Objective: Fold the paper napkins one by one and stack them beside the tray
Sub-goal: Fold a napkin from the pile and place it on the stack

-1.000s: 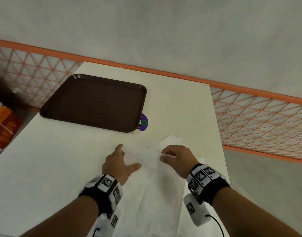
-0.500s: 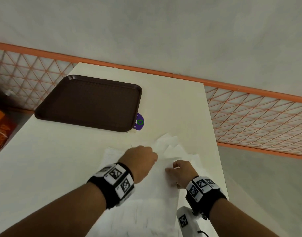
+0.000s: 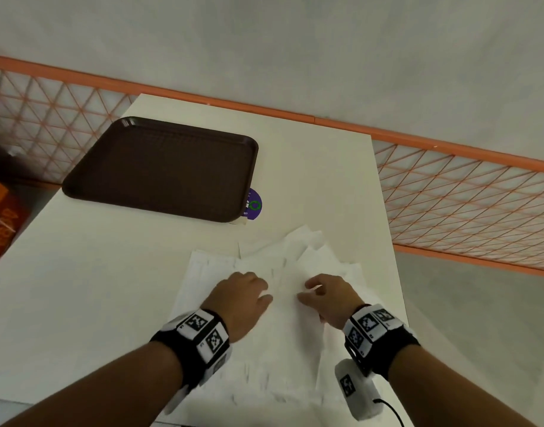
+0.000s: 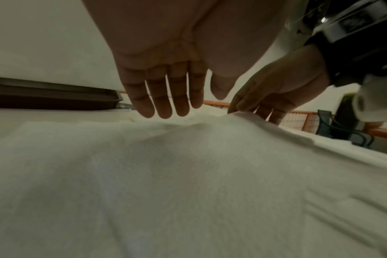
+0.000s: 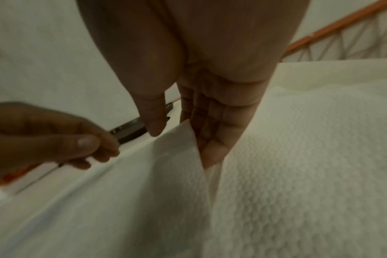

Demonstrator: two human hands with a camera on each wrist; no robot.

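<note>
Separating one sheet, we pinched a raised napkin (image 5: 183, 148) edge with our right hand (image 3: 329, 298), our left hand (image 3: 243, 298) relaxed and hovering above the pile near the tray (image 3: 163, 167). Next, probably lifting it clear to fold. Since half a second before, our left hand had drawn back leftward.

Left hand (image 3: 244, 295) hovers palm down, fingers straight and together. At its three o'clock, right hand (image 3: 327, 295) pinches with thumb and fingers.

White embossed napkins (image 3: 274, 306) — dark brown tray (image 3: 159, 167), orange lattice railing (image 3: 468, 198).
</note>
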